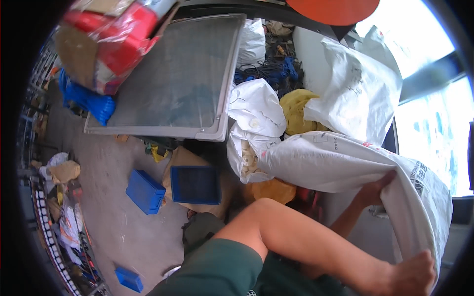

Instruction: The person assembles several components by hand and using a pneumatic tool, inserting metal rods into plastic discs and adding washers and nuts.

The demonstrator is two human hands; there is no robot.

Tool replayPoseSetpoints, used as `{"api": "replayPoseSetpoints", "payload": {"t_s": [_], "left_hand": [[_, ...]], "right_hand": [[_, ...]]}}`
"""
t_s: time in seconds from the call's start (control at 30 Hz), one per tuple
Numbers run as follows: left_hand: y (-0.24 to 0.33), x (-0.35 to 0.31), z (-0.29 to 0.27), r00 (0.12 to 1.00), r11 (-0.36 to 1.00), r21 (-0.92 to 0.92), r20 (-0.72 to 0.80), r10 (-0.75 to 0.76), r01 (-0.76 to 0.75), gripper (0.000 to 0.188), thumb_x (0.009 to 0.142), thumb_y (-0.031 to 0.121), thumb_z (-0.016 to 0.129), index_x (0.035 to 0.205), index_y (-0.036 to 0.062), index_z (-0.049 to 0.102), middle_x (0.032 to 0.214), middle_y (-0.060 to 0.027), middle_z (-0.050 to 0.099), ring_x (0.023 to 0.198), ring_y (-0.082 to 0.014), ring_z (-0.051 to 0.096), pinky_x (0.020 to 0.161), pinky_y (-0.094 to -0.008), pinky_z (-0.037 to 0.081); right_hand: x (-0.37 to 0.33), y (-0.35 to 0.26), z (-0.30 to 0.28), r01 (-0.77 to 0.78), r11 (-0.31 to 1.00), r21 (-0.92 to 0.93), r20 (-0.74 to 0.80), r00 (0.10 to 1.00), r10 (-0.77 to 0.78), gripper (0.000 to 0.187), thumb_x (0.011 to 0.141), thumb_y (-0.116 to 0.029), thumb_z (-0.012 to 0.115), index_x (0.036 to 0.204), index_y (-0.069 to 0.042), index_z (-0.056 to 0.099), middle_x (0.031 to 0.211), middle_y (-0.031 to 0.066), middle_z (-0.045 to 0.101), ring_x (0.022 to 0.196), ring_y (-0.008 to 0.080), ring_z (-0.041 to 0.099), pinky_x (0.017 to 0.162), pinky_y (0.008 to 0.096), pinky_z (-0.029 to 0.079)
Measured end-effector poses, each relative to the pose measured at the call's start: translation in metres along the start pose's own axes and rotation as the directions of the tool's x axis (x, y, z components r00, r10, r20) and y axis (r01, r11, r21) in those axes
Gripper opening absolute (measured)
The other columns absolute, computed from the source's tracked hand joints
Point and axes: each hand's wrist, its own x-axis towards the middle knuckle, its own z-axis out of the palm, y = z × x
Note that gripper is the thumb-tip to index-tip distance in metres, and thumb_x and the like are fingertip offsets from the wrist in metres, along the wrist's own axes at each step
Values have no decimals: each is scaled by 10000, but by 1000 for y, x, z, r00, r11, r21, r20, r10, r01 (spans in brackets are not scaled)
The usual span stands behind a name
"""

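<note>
A long white woven sack (pixel 321 160) lies across the right side. Its mouth at the left shows pale beige pieces (pixel 248 157) inside. My right hand (pixel 377 191) is closed on a fold of the sack, its fingers partly hidden by the cloth. Crossing over the right forearm, my left arm reaches out to the lower right. There my left hand (pixel 414 276) is closed in a fist on the sack's lower right end. Another white sack (pixel 363 86) stands behind, beside a yellow bag (pixel 298 111).
A grey-framed panel (pixel 173 79) fills the upper middle, with a red carton (pixel 118 49) and blue netting (pixel 89 96) at its left. Blue bins (pixel 145 191) and a dark-bottomed blue tray (pixel 196 185) are below it. An orange disc (pixel 333 10) hangs overhead. Shelving lines the left.
</note>
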Motion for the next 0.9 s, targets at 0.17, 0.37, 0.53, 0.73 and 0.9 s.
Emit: {"api": "replayPoseSetpoints", "payload": {"t_s": [0.17, 0.37, 0.53, 0.73, 0.9], "left_hand": [[13, -51, 35, 942, 960, -190, -227, -247, 206, 193, 792, 172, 710, 801, -18, 744, 749, -168, 699, 657, -280, 671, 656, -442, 510], [-72, -110, -45, 846, 827, -191, 50, -530, 529, 142, 712, 101, 679, 715, 23, 561, 653, -181, 602, 594, -404, 623, 560, -496, 482], [-111, -179, -24, 667, 695, -23, 305, -680, 719, 139, 789, 131, 696, 741, 4, 664, 717, -225, 685, 699, -414, 704, 670, -506, 561], [-154, -282, 3, 392, 559, 227, 511, -765, 797, 302, 881, 256, 693, 967, -32, 667, 970, -255, 733, 956, -443, 715, 862, -536, 569], [-166, -407, -89, 173, 339, 359, 421, -890, 870, 394, 941, 350, 698, 1136, 14, 630, 1011, -246, 720, 971, -453, 691, 834, -523, 550]], "right_hand": [[-54, 29, -24, -59, 977, 207, 137, 990, 31, 468, 1097, -250, 567, 1508, -31, 523, 1488, 164, 576, 1351, 277, 566, 1171, 408, 423], [-169, 47, -43, -563, 808, 170, 441, 777, 449, 456, 1035, -249, 669, 1419, -10, 603, 1413, 180, 635, 1262, 302, 628, 1118, 428, 477], [-239, 76, -42, -745, 666, 38, 471, 601, 646, 418, 1020, -237, 681, 1373, -17, 642, 1377, 181, 661, 1236, 307, 650, 1097, 430, 495], [-328, 120, 0, -846, 500, -183, 420, 393, 818, 375, 1002, -224, 696, 1319, -25, 688, 1334, 183, 691, 1205, 313, 676, 1071, 432, 517], [-402, 164, 60, -818, 414, -400, 338, 289, 896, 340, 987, -213, 708, 1274, -31, 727, 1299, 185, 717, 1179, 318, 698, 1049, 434, 536]]}}
